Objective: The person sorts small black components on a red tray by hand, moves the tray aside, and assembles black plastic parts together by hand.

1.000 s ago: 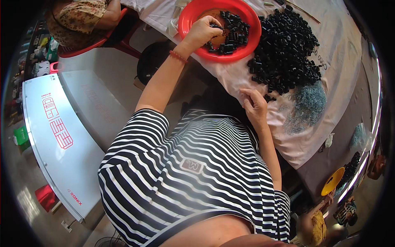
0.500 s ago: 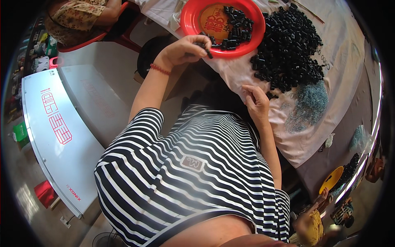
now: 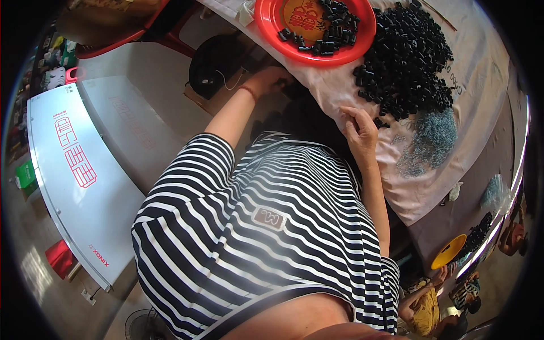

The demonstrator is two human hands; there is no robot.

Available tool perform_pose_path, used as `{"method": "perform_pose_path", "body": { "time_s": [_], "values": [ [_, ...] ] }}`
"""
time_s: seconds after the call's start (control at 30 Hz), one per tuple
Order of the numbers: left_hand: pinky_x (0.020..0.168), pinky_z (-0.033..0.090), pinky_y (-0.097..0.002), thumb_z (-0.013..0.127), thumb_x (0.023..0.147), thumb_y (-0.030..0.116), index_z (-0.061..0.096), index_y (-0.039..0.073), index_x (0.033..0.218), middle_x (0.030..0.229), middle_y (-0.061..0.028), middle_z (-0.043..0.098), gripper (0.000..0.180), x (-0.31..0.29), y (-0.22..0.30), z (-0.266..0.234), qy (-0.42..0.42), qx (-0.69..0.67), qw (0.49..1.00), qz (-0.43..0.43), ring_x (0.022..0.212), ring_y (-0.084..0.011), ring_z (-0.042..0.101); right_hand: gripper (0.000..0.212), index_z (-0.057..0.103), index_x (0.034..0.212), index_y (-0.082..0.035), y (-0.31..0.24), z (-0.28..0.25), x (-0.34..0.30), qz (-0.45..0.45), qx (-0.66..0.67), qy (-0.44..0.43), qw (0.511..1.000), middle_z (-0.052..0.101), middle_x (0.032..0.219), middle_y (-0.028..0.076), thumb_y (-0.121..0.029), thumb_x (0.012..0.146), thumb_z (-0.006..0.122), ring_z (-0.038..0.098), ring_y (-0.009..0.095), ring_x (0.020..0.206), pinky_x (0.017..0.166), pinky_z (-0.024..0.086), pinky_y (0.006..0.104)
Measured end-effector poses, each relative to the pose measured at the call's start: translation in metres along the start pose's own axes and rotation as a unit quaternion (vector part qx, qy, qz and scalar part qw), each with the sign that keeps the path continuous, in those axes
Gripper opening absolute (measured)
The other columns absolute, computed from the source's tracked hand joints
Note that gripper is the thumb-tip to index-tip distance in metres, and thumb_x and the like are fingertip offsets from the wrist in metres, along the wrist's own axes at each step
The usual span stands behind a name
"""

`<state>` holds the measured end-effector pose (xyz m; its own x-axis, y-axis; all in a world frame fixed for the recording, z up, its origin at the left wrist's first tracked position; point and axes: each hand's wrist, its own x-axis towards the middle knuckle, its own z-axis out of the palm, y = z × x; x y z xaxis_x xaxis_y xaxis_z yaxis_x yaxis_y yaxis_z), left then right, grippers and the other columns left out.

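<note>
My left hand is down beside the table edge, in the shadow below the pink cloth. Its fingers are dark, so what they hold, if anything, cannot be made out. A red bracelet circles that wrist. At the cloth's near edge is my right hand, its fingers loosely bent and apart, with nothing visible in them. Short black tube-like pieces form a big heap beyond it. More of them lie in a red round plate with a yellow patterned middle. Near the right hand is a scatter of tiny blue-grey beads.
A black round object with a white cord stands left of the table. A white panel with red markings spans the left side, below a red chair with a seated person. Other people and a yellow plate are at lower right.
My left hand, which held several black pieces beside the plate's rim, has dropped below the table edge into shadow. The right hand stays by the cloth's edge. The view has shifted slightly.
</note>
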<state>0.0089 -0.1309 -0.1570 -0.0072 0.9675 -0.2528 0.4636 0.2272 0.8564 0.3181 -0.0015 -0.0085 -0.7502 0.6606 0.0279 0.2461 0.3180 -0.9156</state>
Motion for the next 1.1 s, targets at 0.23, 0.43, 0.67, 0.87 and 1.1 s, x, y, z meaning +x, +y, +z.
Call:
{"method": "perform_pose_path", "body": {
  "time_s": [0.23,0.43,0.67,0.87,1.1],
  "values": [
    [0.094,0.054,-0.0345,0.064,0.084,-0.010,0.059,0.011,0.133,0.126,-0.0023,0.065,0.054,0.035,-0.014,0.021,0.120,-0.569,0.772,-0.257,0.120,-0.0156,0.058,0.023,0.070,0.109,0.000,0.003,-0.001,-0.003,0.008,0.002,0.000,1.000,0.059,0.086,0.000,0.008,0.091,0.059,0.052,0.005,0.067,0.058,0.045,0.0198],
    [0.098,0.054,-0.0427,0.066,0.094,0.020,0.051,0.011,0.141,0.133,-0.0055,0.061,0.050,0.037,-0.074,0.040,0.113,-0.410,0.904,-0.053,0.123,-0.0230,0.059,0.030,0.070,0.106,-0.002,-0.003,0.002,0.001,0.014,0.013,-0.005,1.000,0.060,0.082,0.005,0.012,0.083,0.058,0.059,0.011,0.062,0.058,0.049,0.0245],
    [0.085,0.059,-0.0390,0.059,0.098,0.026,0.061,0.003,0.125,0.114,-0.0122,0.068,0.036,0.019,0.003,0.011,0.042,-0.442,0.845,-0.298,0.099,-0.0239,0.069,0.028,0.070,0.105,-0.003,0.001,0.001,-0.001,0.024,0.013,0.002,1.000,0.062,0.085,0.007,0.010,0.084,0.059,0.060,0.013,0.063,0.058,0.049,0.0255],
    [0.064,0.059,-0.0269,0.057,0.100,0.028,0.064,0.002,0.117,0.101,-0.0107,0.071,0.031,-0.025,0.137,-0.061,-0.120,-0.292,0.914,-0.253,0.076,-0.0165,0.070,0.028,0.070,0.106,-0.003,-0.004,-0.001,-0.001,0.024,0.012,0.004,1.000,0.064,0.088,0.008,0.010,0.083,0.059,0.062,0.014,0.065,0.060,0.050,0.0264],
    [0.064,0.054,-0.0342,0.066,0.095,0.025,0.065,0.003,0.113,0.095,-0.0116,0.071,0.029,-0.004,0.183,-0.086,0.308,0.150,0.938,-0.053,0.078,-0.0241,0.069,0.030,0.069,0.106,-0.003,0.000,0.000,-0.002,-0.001,-0.001,0.004,1.000,0.065,0.091,0.008,0.010,0.082,0.059,0.063,0.015,0.066,0.060,0.050,0.0267]
  ]
}}
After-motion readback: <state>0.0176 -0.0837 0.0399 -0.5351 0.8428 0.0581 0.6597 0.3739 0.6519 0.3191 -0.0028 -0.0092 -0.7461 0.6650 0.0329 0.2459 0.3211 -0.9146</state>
